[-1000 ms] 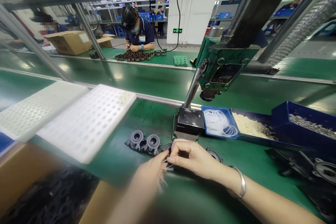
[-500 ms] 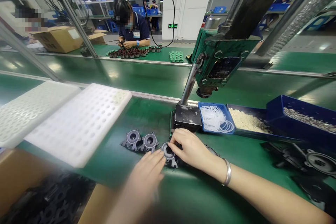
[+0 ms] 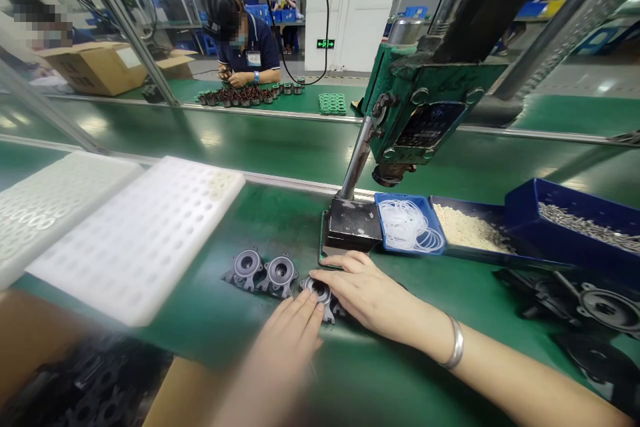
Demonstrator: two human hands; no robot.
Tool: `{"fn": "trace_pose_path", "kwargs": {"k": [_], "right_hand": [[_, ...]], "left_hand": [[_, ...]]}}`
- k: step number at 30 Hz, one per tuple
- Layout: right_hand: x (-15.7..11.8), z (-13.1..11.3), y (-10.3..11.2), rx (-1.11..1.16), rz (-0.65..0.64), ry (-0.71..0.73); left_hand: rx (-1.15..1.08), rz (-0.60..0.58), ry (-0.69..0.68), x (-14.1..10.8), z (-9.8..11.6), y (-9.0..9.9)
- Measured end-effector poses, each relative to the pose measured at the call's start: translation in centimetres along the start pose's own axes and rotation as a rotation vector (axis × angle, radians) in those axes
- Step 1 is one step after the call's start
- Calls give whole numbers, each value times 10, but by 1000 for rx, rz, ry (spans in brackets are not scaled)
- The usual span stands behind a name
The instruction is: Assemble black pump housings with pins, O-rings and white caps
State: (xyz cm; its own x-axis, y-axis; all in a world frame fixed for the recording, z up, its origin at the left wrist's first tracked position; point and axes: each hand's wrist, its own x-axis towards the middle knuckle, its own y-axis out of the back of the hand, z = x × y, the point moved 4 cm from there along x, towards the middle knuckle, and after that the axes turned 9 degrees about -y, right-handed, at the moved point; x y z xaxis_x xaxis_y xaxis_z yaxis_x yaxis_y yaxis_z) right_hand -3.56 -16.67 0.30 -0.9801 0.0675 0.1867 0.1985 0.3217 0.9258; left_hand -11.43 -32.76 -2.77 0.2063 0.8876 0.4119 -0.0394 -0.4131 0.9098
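Three black housings with grey round cups lie in a row on the green worktop. My left hand has its fingers stretched out, with the tips on the near-left rim of the right housing. Over that housing's far right side lies my right hand, fingers extended, fingertips at the rim; it covers part of the cup. Left of my hands stand the middle housing and the left housing, both untouched. More dark part shows beneath my right palm, mostly hidden.
A green press rises behind my hands on a black base. To its right stand a blue tray of white rings and bins of small parts. White perforated boards lie left. A carton holds black parts. A co-worker sits opposite.
My right hand's fingers have gone from bent at the cup to stretched out over the housing's far side. My left fingers remain on the near rim. The view has shifted slightly.
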Motion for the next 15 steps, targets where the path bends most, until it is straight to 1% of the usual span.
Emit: {"fn": "trace_pose_path", "kwargs": {"k": [5,10,13,15], "right_hand": [[-17,1,6,14,-13,-25],[-32,-13,8,58,4,-40],[-36,-20,4,69,27,-10],[-36,-20,5,107,47,3]], "left_hand": [[47,-22,5,1,6,-2],[52,-20,26,2,11,-3],[24,14,43,1,12,-3],[-21,61,60,0,9,-1]]}}
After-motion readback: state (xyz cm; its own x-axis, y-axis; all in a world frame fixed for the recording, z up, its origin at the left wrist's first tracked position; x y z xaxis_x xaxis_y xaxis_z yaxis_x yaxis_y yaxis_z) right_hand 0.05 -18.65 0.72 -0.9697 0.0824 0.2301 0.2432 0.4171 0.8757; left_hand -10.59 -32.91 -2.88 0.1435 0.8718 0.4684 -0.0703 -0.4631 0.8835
